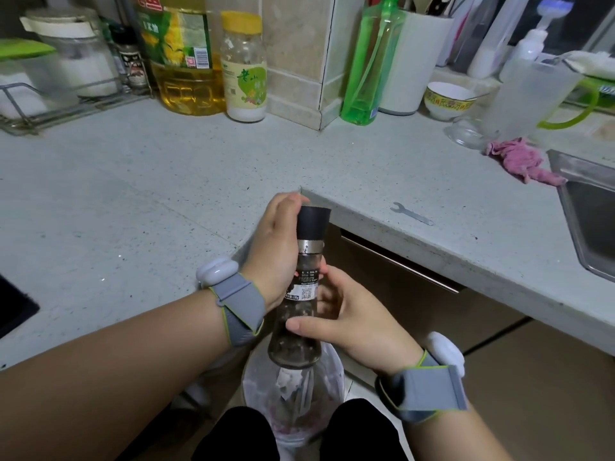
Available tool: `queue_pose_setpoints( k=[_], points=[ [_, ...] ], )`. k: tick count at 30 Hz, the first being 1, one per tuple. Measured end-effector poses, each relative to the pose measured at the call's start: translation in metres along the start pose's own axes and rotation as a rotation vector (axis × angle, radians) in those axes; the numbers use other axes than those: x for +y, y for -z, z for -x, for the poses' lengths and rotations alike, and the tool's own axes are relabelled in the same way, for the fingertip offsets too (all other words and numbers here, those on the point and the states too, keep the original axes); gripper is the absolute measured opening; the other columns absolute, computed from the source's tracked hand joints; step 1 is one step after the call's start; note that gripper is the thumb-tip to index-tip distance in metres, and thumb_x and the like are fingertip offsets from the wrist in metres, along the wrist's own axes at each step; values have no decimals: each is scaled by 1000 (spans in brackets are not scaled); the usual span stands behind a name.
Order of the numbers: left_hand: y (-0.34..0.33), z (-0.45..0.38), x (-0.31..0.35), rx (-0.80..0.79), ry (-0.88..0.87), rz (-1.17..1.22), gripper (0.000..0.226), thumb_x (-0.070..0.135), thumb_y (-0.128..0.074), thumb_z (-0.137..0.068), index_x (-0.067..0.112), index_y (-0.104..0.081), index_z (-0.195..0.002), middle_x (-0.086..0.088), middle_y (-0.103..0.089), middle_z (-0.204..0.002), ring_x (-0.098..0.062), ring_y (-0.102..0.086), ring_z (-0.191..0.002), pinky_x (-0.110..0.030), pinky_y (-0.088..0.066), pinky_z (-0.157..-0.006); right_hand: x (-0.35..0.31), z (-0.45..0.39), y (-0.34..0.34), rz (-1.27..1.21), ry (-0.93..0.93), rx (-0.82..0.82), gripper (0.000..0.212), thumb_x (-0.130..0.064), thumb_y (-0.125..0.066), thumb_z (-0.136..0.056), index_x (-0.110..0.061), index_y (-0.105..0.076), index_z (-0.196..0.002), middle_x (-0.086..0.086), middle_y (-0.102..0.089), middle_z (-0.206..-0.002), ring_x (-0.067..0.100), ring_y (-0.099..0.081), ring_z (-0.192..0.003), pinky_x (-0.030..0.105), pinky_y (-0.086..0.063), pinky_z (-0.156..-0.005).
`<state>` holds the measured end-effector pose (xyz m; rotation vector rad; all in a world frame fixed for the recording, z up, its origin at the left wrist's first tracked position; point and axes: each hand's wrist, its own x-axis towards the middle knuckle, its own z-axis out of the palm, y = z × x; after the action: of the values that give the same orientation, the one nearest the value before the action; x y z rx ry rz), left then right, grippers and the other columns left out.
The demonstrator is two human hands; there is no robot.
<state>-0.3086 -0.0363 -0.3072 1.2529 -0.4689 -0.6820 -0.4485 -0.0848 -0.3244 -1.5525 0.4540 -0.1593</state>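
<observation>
Bench (133,194): grey, speckled, and its inner corner was noted just behind the pepper grinder (306,287).

Lined waste bin (332,371): recorded directly below the grinder, on the floor.

Grinder: it was held upright in the air, off the bench. The glass body was seen part-filled with peppercorns, with the black cap (312,221) uppermost.

Left hand (276,247): fingers were curled round the grinder's neck and cap from the far side.

Right hand (349,317): it was clamped on the grinder's lower glass body, with the thumb laid across the front.

Flat spanner (412,214): noted on the bench, beyond and to the right of the grinder.

Risks, as judged:
- If the cap were twisted hard, it could release suddenly, and peppercorns could be thrown past the bin's mouth.
- The smooth glass could slip through the right-hand grip.
- If tilted once opened, the contents could be lost.
</observation>
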Motion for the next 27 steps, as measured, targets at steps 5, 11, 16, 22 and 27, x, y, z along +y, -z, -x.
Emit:
queue_pose_setpoints(
  k=[5,11,16,22,27],
  points=[
    [6,-1,28,146,-173,114,53,55,-34,-90,10,-47,-116,-20,-54,-74,-28,-59,-44,-37,-53,-53,-26,11,-4,329,10,82,80,-30,-85,-70,-27,-43,-138,-6,-66,-116,-1,-65,-102,19,-51,-93],
    [24,-4,105,298,-342,109,46,56,-36,-97,15,-43,-115,-18,-53,-81,-28,-61,-47,-35,-55,-52,-63,3,-22,449,186,42,57,-35,-79,-76,-28,-53,-127,-13,-65,-112,-3,-62,-97,9,-46,-81],
    [84,-23,161,593,-523,-83,44,68,-41,-88,30,-45,-110,-10,-61,-107,-28,-65,-87,-36,-60,-71,-97,-77,-81,690,347,32,56,-25,-64,-72,-16,-44,-124,5,-62,-111,23,-60,-100,36,-50,-85],
    [188,-41,210,957,-566,-279,59,49,-45,-97,12,-27,-139,-13,-51,-131,-25,-56,-108,-21,-41,-77,-105,-124,-171,964,249,-139,114,-53,-69,-78,-13,6,-154,14,-36,-149,33,-37,-136,40,-35,-109],
    [245,-52,215,1027,-506,-461,63,42,-64,-88,10,-35,-133,-17,-44,-135,-30,-49,-122,-34,-39,-104,-111,-134,-177,1205,234,-227,106,-70,-61,-72,-23,-11,-153,6,-54,-136,32,-55,-119,40,-49,-96]
  ],
)
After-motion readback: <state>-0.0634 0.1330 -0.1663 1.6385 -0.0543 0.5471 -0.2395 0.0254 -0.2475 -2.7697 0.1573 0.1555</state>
